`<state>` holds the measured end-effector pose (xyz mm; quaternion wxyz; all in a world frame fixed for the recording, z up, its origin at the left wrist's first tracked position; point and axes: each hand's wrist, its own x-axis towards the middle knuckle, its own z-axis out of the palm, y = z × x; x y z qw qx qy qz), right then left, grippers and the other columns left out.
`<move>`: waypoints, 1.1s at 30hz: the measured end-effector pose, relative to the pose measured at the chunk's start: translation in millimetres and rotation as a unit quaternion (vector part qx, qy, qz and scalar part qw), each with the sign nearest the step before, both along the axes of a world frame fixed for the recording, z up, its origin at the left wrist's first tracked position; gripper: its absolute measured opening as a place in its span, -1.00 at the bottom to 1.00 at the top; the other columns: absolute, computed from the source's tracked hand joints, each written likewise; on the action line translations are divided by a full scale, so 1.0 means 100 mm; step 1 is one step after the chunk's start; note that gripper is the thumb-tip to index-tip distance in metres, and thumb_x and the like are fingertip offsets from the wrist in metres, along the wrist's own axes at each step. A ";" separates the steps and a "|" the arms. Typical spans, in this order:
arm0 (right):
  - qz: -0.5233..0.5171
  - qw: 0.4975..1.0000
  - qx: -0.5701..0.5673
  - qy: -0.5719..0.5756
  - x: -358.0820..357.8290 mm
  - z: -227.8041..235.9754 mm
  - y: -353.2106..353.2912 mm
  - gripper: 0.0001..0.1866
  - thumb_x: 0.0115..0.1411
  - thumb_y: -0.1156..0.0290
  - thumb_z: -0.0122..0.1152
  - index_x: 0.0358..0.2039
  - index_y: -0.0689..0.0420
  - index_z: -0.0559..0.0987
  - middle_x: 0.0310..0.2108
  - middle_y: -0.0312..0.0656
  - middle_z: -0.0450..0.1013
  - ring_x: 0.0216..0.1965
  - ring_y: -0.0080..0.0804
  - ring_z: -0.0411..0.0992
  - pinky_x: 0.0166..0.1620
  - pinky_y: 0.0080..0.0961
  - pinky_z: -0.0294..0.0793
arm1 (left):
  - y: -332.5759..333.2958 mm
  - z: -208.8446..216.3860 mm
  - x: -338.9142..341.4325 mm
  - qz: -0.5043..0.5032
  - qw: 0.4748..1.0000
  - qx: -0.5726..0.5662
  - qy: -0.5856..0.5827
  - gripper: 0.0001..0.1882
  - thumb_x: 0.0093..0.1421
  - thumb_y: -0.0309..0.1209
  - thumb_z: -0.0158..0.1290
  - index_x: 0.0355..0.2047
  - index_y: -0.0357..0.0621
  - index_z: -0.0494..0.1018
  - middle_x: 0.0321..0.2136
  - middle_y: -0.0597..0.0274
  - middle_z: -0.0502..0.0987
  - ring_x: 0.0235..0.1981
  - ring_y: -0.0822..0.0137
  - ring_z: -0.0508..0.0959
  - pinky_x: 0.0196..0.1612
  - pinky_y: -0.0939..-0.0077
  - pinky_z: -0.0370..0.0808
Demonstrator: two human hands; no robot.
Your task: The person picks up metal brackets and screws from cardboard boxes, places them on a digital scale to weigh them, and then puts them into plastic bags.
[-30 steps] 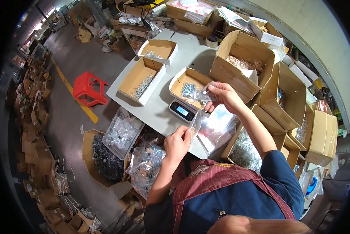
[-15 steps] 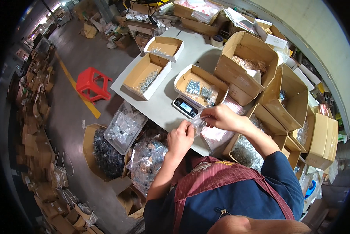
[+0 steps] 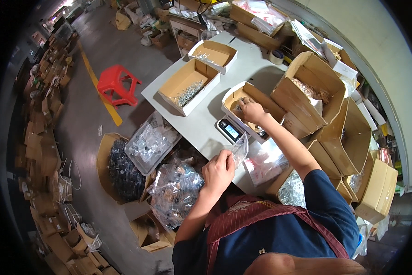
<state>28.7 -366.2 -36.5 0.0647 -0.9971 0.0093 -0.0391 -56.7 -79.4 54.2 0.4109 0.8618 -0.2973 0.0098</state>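
Note:
A small clear plastic bag [image 3: 241, 147] is pinched in my left hand [image 3: 219, 171], in front of a digital scale [image 3: 230, 129] with a lit display. My right hand [image 3: 253, 111] is down inside a shallow cardboard tray [image 3: 266, 101], just behind the display. Its fingers are bent together over the metal screws [image 3: 236, 107]; the fingertips are partly hidden, and I cannot make out what is between them. Whether the tray rests on the scale or beside it, I cannot tell.
Two more trays, one of screws [image 3: 190, 93], stand on the grey table [image 3: 205, 123]. Cardboard boxes [image 3: 309, 87] crowd its right side. Flat plastic bags [image 3: 266, 162] lie near the front edge. At lower left are a bin of clear parts [image 3: 152, 141] and a red stool [image 3: 116, 86].
My right hand has left the plastic bag and moved up and away into the cardboard tray. My left hand keeps the bag, now upright. The whole view has shifted slightly.

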 end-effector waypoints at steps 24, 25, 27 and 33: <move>-0.141 0.500 0.853 0.047 -1.40 1.33 0.29 -0.82 0.26 0.38 0.15 -0.27 0.24 0.56 -0.38 -0.21 0.55 -0.32 -0.45 0.57 -0.25 -0.39 0.68 | -0.21 -0.05 -0.10 -0.064 0.993 0.015 0.102 -0.78 0.26 -0.29 0.00 -0.40 -0.20 0.43 -0.52 -0.17 0.56 -0.44 -0.24 0.57 -0.36 -0.07 0.46; -0.146 0.492 0.857 0.057 -1.43 1.44 0.38 -0.82 0.28 0.39 0.13 -0.23 0.25 0.56 -0.36 -0.21 0.55 -0.32 -0.46 0.57 -0.23 -0.39 0.68 | -0.21 -0.04 -0.12 -0.063 0.993 0.000 0.098 -0.77 0.27 -0.29 -0.01 -0.40 -0.21 0.43 -0.51 -0.20 0.56 -0.43 -0.26 0.56 -0.34 -0.07 0.46; -0.123 0.509 0.849 0.070 -1.50 1.44 0.42 -0.80 0.29 0.39 0.12 -0.21 0.26 0.55 -0.31 -0.21 0.56 -0.31 -0.46 0.57 -0.22 -0.39 0.68 | -0.19 -0.03 -0.14 -0.067 0.992 -0.004 0.111 -0.77 0.27 -0.29 -0.01 -0.39 -0.22 0.44 -0.51 -0.21 0.56 -0.41 -0.26 0.56 -0.34 -0.06 0.46; -0.154 0.496 0.853 0.048 -1.68 1.40 0.45 -0.74 0.35 0.35 0.06 -0.14 0.28 0.55 -0.24 -0.20 0.56 -0.23 -0.43 0.57 -0.16 -0.37 0.67 | -0.16 -0.04 -0.17 -0.073 0.988 -0.018 0.137 -0.77 0.27 -0.31 -0.01 -0.39 -0.24 0.44 -0.51 -0.22 0.55 -0.41 -0.26 0.56 -0.34 -0.05 0.46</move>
